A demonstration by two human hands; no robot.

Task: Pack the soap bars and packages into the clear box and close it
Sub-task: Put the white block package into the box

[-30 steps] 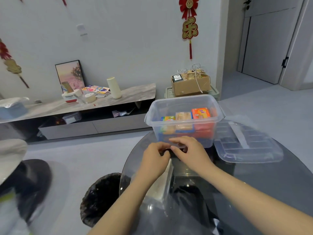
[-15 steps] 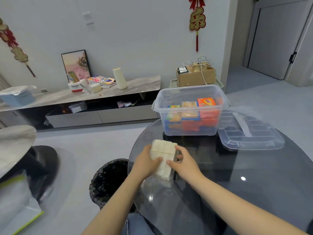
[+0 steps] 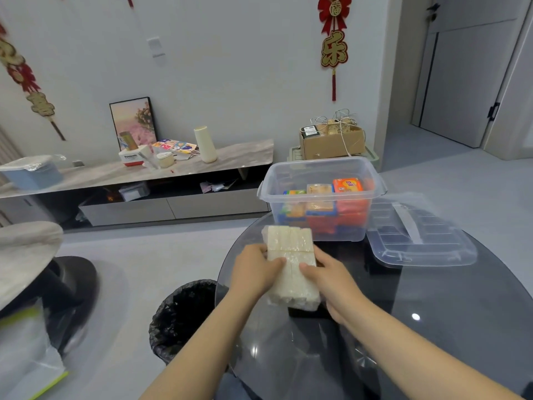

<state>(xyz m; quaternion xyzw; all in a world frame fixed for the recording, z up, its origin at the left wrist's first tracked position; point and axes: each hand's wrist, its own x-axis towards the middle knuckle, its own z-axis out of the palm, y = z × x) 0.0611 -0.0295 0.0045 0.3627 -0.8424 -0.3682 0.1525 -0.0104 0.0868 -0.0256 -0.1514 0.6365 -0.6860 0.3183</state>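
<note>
A plastic-wrapped block of white soap bars (image 3: 290, 255) is held up over the near left part of the round glass table (image 3: 432, 327). My left hand (image 3: 253, 269) grips its left side and my right hand (image 3: 328, 275) its right side. Beyond it stands the clear box (image 3: 323, 174), open, with orange, blue and yellow packages (image 3: 347, 186) stacked inside. The clear lid (image 3: 418, 238) lies flat on the table to the right of the box.
A bin with a black liner (image 3: 184, 316) stands on the floor left of the table. A low TV console (image 3: 138, 171) with clutter runs along the wall. A cardboard box (image 3: 331, 140) sits behind the clear box. A chair (image 3: 28, 249) is at the left.
Both hands have lifted the wrapped soap block from the table in front of the box and tilted it upright; it now sits higher and closer to the box.
</note>
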